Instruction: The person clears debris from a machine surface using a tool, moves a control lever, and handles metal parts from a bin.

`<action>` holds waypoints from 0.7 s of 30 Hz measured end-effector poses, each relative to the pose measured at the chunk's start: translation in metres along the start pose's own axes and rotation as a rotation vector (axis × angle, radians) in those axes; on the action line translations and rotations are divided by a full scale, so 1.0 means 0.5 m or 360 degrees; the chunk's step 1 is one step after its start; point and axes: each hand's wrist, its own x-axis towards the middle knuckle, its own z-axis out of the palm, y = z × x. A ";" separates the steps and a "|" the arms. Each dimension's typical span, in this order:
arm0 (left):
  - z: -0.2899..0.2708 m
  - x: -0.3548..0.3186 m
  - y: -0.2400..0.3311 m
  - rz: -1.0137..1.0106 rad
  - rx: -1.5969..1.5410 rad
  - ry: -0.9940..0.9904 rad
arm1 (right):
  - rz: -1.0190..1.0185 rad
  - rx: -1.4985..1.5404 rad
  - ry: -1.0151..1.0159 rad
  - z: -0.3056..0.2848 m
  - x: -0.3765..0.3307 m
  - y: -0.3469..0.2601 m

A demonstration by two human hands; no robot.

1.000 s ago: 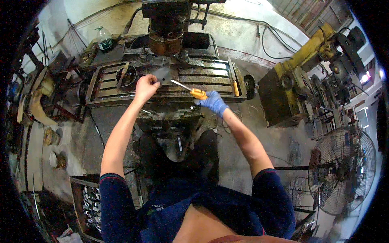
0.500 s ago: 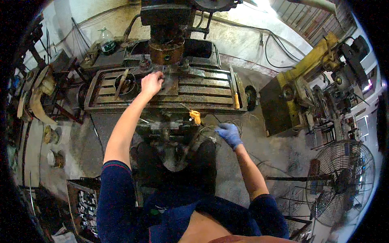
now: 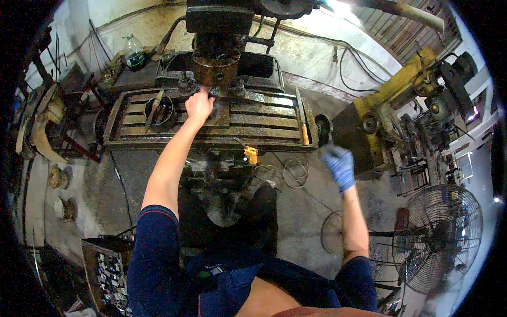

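My left hand is bare and reaches over the slotted table of a milling machine. Its fingers are bent together just below the round, rust-brown spindle head, and whatever they hold is hidden. A flat metal plate lies under and beside that hand. My right hand, in a blue glove, is off the table's right end, close to a dark handwheel. Motion smears its fingers, so I cannot tell whether they grip anything.
A dark pan with a brush across it sits on the table's left. On its right lies a file with a yellow handle. A yellow air gun hangs at the front edge. A caged fan stands at right.
My right hand has swung right and slightly up, toward the handwheel. My left hand has edged in closer under the spindle head. The whole view has shifted slightly.
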 end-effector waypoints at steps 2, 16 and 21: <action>0.004 0.005 0.002 -0.0020 -0.0067 0.0001 | -0.0250 0.0010 0.0224 -0.084 0.072 -0.057; 0.006 0.013 -0.051 -0.0064 -0.0132 0.0042 | -0.1122 0.1007 0.0882 -0.216 0.208 -0.434; -0.006 0.007 -0.024 -0.0026 -0.0129 0.0047 | -0.1024 0.0466 0.1356 -0.150 0.153 -0.344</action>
